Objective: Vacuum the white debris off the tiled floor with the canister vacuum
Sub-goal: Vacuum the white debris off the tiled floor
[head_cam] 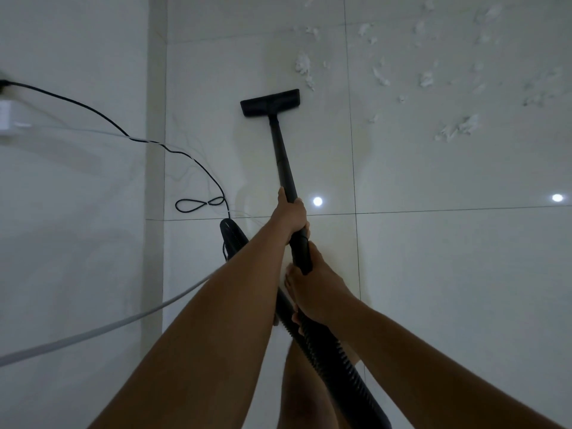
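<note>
Tiled floor | debris just beyond nozzle | left grip, right grip curled round wand | risk: looped cord may snag hose

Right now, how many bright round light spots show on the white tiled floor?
2. One bright round light spot is just right of the black vacuum wand; the other spot sits near the picture's right edge. More may lie hidden.

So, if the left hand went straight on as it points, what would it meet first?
Probably the floor head. The left hand grips the wand and points along it toward that head; debris lies just beyond. Depth is unclear here.
</note>
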